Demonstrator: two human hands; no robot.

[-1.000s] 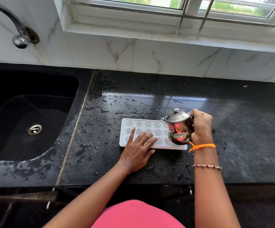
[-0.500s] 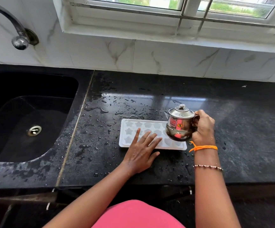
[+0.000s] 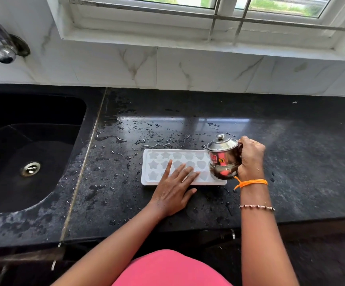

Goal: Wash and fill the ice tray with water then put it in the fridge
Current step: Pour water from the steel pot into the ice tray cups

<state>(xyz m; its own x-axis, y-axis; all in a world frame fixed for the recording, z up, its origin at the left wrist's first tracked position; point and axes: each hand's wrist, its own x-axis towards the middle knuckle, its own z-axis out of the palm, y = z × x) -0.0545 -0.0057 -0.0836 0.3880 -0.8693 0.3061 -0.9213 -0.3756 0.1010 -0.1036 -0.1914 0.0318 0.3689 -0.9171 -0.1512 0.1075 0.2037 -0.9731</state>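
A white ice tray (image 3: 157,162) with star and heart moulds lies flat on the wet black counter (image 3: 301,162). My left hand (image 3: 174,188) rests on the tray's near edge, fingers straight and spread over the moulds. My right hand (image 3: 251,157) grips the handle of a small lidded steel pot (image 3: 224,158), held roughly upright just above the tray's right end. The pot's spout points left. Whether the moulds hold water is hard to tell.
A black sink (image 3: 29,153) with a steel drain sits at the left, under a tap (image 3: 3,50) on the marble wall. Water drops cover the counter behind and left of the tray. The counter's front edge runs just below my left wrist.
The steel pot has come up from a leftward tilt over the tray to nearly upright and shifted slightly right. My left hand has stayed on the tray.
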